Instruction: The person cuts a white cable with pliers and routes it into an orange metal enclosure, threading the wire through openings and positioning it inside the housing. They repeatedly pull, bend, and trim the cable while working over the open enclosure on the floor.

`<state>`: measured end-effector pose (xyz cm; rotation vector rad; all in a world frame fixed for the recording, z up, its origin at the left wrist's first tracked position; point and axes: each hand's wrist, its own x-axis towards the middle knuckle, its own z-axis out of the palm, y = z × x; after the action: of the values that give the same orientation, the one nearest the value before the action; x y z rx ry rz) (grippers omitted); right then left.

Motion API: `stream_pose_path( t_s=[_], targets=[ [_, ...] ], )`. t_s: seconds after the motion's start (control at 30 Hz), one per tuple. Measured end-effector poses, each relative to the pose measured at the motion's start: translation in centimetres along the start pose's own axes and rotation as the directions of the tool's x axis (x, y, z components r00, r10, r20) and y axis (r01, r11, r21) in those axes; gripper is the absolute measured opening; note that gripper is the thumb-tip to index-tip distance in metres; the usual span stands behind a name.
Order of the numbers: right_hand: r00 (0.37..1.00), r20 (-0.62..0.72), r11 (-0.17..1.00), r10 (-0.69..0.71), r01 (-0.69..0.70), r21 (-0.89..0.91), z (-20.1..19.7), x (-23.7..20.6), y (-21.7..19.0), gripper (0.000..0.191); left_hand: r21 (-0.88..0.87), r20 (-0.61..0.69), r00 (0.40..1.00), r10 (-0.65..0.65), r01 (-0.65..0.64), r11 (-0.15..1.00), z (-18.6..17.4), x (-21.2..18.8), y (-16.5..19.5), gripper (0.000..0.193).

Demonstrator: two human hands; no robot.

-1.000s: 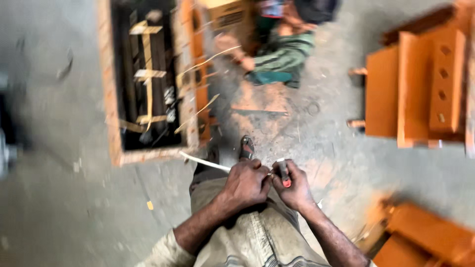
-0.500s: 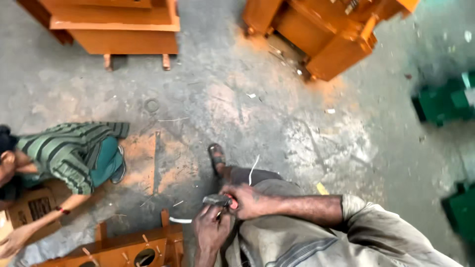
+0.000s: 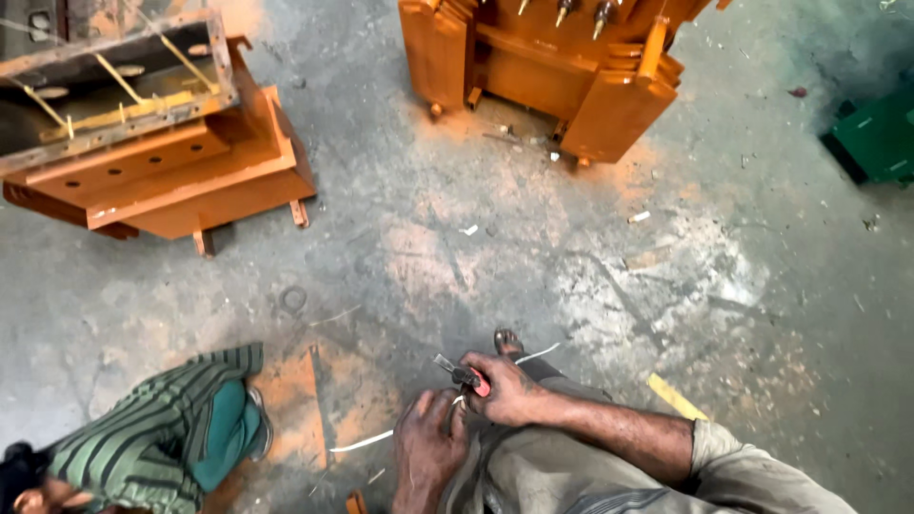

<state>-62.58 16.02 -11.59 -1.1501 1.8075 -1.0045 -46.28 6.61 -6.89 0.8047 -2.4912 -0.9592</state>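
My right hand (image 3: 505,390) is closed around red-handled pliers (image 3: 463,375), their jaws pointing up and left. Just below it, my left hand (image 3: 428,447) pinches a thin white strip (image 3: 367,442) that runs left along the floor. A further bit of white strip (image 3: 539,354) shows beyond my right hand. Both hands meet over my knee, and my sandalled foot (image 3: 507,341) rests on the stained concrete floor (image 3: 533,247) just ahead.
An open orange metal tank (image 3: 181,162) with rods inside lies at the top left. An orange transformer body (image 3: 562,76) stands at the top centre. A green box (image 3: 876,133) is at the right edge. A crouched person in a striped green shirt (image 3: 162,438) is at the bottom left.
My head has swung round, so the tank, the transformer and the crouched person sit elsewhere in view. My hands stay together on the pliers and the white strip.
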Motion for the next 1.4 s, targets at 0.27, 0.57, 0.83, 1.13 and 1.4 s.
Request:
stream_pose_path(
  t_s=[0.27, 0.57, 0.83, 1.13, 1.4],
  targets=[
    [0.990, 0.138, 0.994, 0.020, -0.035, 0.106, -15.6, 10.2, 3.1, 0.031, 0.027, 0.054, 0.995, -0.082, 0.080, 0.996, 5.3, 16.2, 4.7, 0.021],
    [0.998, -0.056, 0.992, 0.013, -0.005, 0.129, -19.9, 23.6, 5.0, 0.036, -0.245, -0.020, 0.947, -0.322, 0.307, 0.920, 8.8, 29.0, -3.8, 0.005],
    [0.940, 0.174, 0.463, 0.294, -0.300, 0.834, -26.4, 35.1, 7.2, 0.061, -0.809, 0.155, 0.813, -0.561, 0.430, 0.401, 9.1, 52.0, -16.6, 0.011],
    [0.986, -0.116, 0.987, 0.116, -0.102, 0.121, -29.0, 49.0, 3.9, 0.036, -0.744, 0.086, 0.901, -0.425, 0.342, 0.574, 2.7, 69.4, -17.0, 0.012],
    [0.957, 0.287, 0.721, -0.031, -0.178, 0.670, -33.3, 55.8, 5.9, 0.046, -0.453, -0.049, 0.925, -0.376, 0.315, 0.834, 0.5, 74.7, -14.7, 0.013]
  ],
)
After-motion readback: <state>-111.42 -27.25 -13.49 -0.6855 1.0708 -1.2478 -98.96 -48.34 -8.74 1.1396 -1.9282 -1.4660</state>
